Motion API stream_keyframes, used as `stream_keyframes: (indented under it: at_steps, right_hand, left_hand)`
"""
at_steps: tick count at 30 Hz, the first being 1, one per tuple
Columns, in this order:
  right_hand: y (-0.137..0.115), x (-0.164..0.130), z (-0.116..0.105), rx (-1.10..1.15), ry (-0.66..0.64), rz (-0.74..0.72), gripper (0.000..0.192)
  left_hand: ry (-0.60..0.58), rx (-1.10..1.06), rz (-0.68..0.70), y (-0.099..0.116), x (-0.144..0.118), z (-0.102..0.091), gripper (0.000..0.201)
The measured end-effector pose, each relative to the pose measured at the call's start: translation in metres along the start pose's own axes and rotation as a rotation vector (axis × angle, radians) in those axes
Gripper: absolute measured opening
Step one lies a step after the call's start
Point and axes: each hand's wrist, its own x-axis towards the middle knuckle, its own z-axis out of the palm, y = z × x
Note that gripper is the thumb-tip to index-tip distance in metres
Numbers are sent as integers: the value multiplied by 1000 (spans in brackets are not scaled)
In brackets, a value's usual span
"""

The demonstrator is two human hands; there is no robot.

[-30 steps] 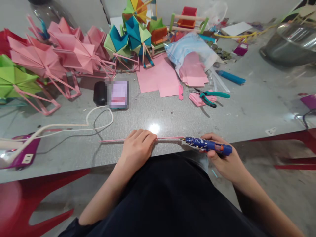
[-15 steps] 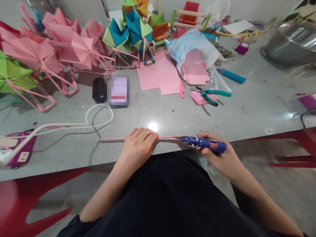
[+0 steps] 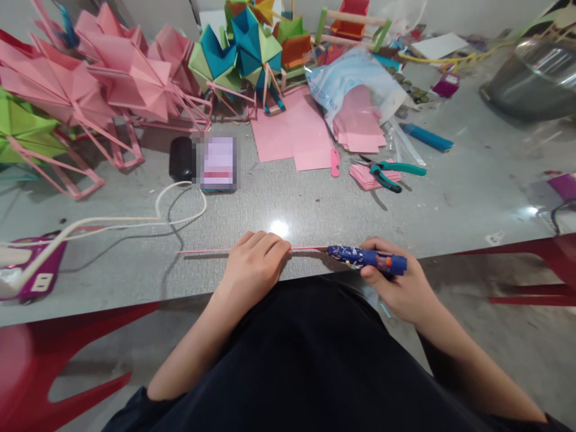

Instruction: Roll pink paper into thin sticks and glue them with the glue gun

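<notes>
Lying across the grey table (image 3: 450, 198), paper crafts (image 3: 135, 84) crowd its back.

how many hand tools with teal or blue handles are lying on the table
2. The teal-handled pliers lie on a small pink paper stack right of centre; the blue utility knife lies beyond them, further right. The clutter behind may hide others.

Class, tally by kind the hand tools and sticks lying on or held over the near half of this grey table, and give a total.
Blue glue gun: 1
Thin pink stick: 1
Teal-handled pliers: 1
Blue marker pen: 1
Total: 4
</notes>
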Motion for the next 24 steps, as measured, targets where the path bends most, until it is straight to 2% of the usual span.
stream_keyframes:
  at_steps: [12,24]
  right_hand:
    - [1,-3,-3,28,14,70,38]
    - [1,-8,-10,15,74,67,43]
  left_hand:
    - [13,-22,-17,0,0,1,15]
    - [2,-44,-32,0,2,-1,16]
